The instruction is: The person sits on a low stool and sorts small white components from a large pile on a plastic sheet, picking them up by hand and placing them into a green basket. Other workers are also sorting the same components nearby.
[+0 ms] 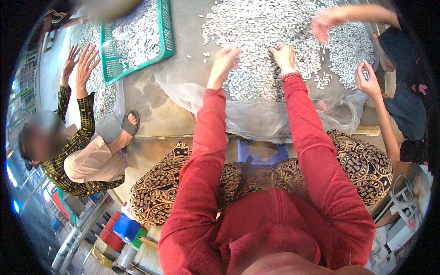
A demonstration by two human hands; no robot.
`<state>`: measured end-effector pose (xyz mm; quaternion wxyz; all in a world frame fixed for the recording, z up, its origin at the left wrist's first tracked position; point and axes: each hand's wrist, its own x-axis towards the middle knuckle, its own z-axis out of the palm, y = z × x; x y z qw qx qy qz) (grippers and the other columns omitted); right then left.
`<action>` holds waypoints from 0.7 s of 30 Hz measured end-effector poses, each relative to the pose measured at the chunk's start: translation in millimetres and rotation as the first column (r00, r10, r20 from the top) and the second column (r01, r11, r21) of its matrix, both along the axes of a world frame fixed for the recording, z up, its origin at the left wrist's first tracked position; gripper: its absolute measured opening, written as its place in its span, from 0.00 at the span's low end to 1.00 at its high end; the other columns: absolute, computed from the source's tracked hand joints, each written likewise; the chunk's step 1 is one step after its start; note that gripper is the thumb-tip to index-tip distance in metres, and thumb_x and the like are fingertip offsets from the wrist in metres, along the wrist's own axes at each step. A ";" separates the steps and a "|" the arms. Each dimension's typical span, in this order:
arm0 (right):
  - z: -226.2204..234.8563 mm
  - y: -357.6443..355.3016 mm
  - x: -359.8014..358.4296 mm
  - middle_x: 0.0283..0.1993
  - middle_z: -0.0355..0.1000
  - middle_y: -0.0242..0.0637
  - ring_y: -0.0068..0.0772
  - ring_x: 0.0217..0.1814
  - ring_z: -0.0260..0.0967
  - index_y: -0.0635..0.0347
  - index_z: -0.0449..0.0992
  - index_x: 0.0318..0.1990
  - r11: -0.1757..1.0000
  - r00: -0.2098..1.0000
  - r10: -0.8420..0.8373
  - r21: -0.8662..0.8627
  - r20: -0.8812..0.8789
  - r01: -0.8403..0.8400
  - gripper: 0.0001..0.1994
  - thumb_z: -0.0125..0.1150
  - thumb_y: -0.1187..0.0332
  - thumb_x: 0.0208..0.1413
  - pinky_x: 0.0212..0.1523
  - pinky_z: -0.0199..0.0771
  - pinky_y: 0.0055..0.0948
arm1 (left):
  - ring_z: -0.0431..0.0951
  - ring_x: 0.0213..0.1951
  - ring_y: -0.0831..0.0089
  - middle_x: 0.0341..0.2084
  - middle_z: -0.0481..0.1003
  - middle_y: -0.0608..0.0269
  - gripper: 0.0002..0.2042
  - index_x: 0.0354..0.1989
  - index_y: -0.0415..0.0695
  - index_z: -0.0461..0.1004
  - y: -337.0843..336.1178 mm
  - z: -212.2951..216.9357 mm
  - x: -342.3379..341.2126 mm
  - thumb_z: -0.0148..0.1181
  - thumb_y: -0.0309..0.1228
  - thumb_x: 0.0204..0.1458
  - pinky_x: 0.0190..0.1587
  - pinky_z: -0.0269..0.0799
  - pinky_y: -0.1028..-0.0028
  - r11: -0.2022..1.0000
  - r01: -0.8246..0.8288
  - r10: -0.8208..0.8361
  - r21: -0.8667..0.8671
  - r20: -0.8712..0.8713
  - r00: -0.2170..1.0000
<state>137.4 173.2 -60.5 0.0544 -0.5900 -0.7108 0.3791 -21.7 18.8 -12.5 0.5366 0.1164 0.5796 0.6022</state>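
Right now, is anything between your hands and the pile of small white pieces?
Nothing visible. The left hand and right hand already rest on the near edge of the pile of small white pieces, spread over clear plastic sheet. Another person's hand works farther right.

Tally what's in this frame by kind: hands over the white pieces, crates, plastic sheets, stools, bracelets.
Hands: 6 – wearer's left hand and right hand, two raised hands of the person at left, two hands of the person at right
Green crate: 1
Clear plastic sheet: 1
Blue stool: 1
Red bead bracelet: 1
Small white pieces: too many to count
Total counted: 10
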 end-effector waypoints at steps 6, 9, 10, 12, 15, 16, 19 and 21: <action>16.8 -18.8 1.4 0.26 0.73 0.42 0.40 0.32 0.72 0.59 0.75 0.30 0.983 0.978 0.181 0.001 -0.099 -0.182 0.14 0.64 0.59 0.39 0.33 0.68 0.36 | 0.72 0.27 0.73 0.23 0.69 0.65 0.06 0.31 0.44 0.69 -18.0 10.0 -33.7 0.56 0.26 0.44 0.22 0.64 0.79 0.966 -0.217 0.199 0.141 0.136 0.971; 22.3 -29.1 6.9 0.25 0.72 0.39 0.39 0.31 0.71 0.56 0.75 0.30 0.959 0.958 0.284 0.008 -0.046 -0.283 0.09 0.61 0.62 0.42 0.32 0.67 0.36 | 0.75 0.31 0.68 0.24 0.73 0.60 0.11 0.33 0.44 0.73 2.9 -7.7 -47.5 0.62 0.32 0.41 0.25 0.69 0.76 0.990 -0.057 0.025 -0.131 -0.235 0.972; 23.2 -31.7 8.9 0.25 0.72 0.39 0.39 0.31 0.71 0.55 0.75 0.30 0.949 0.948 0.316 -0.009 -0.027 -0.316 0.09 0.60 0.62 0.42 0.33 0.67 0.36 | 0.76 0.31 0.66 0.25 0.74 0.58 0.12 0.33 0.43 0.73 8.5 -14.9 -47.6 0.64 0.33 0.40 0.27 0.70 0.73 0.974 0.002 -0.132 -0.224 -0.563 0.816; 24.1 -34.5 15.4 0.27 0.73 0.40 0.40 0.34 0.71 0.55 0.75 0.30 0.909 0.909 0.413 -0.034 -0.052 -0.414 0.08 0.58 0.64 0.43 0.35 0.67 0.35 | 0.76 0.32 0.63 0.26 0.75 0.52 0.15 0.32 0.41 0.75 18.4 -27.3 -42.8 0.66 0.36 0.37 0.32 0.71 0.67 0.884 0.005 -0.461 -0.468 -0.870 0.175; 25.2 -30.5 30.3 0.29 0.73 0.41 0.39 0.35 0.71 0.54 0.76 0.33 0.863 0.867 0.475 -0.116 -0.150 -0.492 0.09 0.59 0.64 0.42 0.37 0.68 0.34 | 0.76 0.30 0.56 0.26 0.76 0.49 0.13 0.25 0.40 0.76 25.0 -34.1 -30.9 0.65 0.37 0.36 0.36 0.71 0.63 0.858 -0.038 -0.485 -0.512 -0.834 0.264; 25.2 -26.1 36.7 0.30 0.73 0.42 0.38 0.36 0.71 0.54 0.76 0.34 0.855 0.861 0.470 -0.143 -0.192 -0.499 0.11 0.59 0.64 0.42 0.37 0.67 0.33 | 0.76 0.29 0.55 0.25 0.76 0.50 0.11 0.23 0.40 0.75 26.7 -33.4 -25.5 0.63 0.35 0.36 0.35 0.71 0.63 0.838 -0.042 -0.510 -0.543 -0.810 0.291; 26.0 -8.9 46.9 0.35 0.74 0.42 0.39 0.40 0.71 0.51 0.76 0.39 0.876 0.898 0.371 -0.233 -0.237 -0.423 0.14 0.59 0.62 0.42 0.41 0.68 0.33 | 0.75 0.23 0.67 0.15 0.73 0.57 0.11 0.23 0.40 0.76 19.9 -20.1 -8.1 0.63 0.36 0.38 0.29 0.70 0.70 0.889 0.059 -0.430 -0.455 -0.781 0.453; 22.9 -3.4 41.2 0.37 0.74 0.41 0.41 0.42 0.70 0.49 0.76 0.41 0.937 0.922 0.327 -0.060 -0.207 -0.345 0.15 0.59 0.60 0.43 0.43 0.68 0.34 | 0.68 0.17 0.82 0.11 0.69 0.68 0.11 0.24 0.40 0.76 12.0 -8.8 1.7 0.63 0.36 0.41 0.19 0.64 0.78 0.913 0.118 -0.364 -0.392 -0.646 0.671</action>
